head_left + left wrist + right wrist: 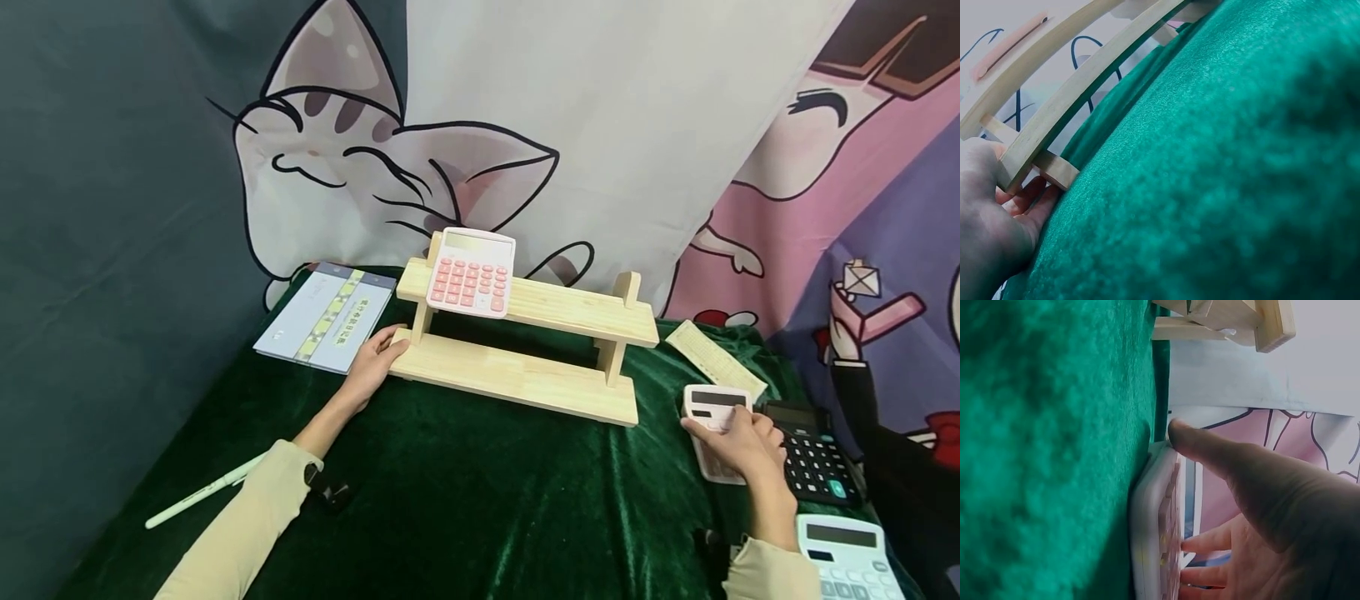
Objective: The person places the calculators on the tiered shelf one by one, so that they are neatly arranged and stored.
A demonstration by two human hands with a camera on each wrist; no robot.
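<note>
My left hand (pixel 372 363) grips the left end of a two-tier wooden shelf (pixel 517 375), at its lower board. In the left wrist view the fingers curl beneath the board (pixel 1054 128). A pink-and-white calculator (pixel 472 275) leans on the upper tier, towards the left. My right hand (pixel 750 450) spans a second pale pink calculator (pixel 708 412) lying on the cloth. In the right wrist view the thumb is at the calculator's edge (pixel 1147 519), and the fairly straight fingers touch its key side.
Dark green cloth (pixel 480 492) covers the table. A notebook (pixel 330 317) lies left of the shelf, a pale pen (pixel 202 496) by the left sleeve. Right of the shelf are a cream slip (pixel 716 358), a black calculator (pixel 817 467) and a light blue calculator (pixel 843 554). Printed curtains hang behind.
</note>
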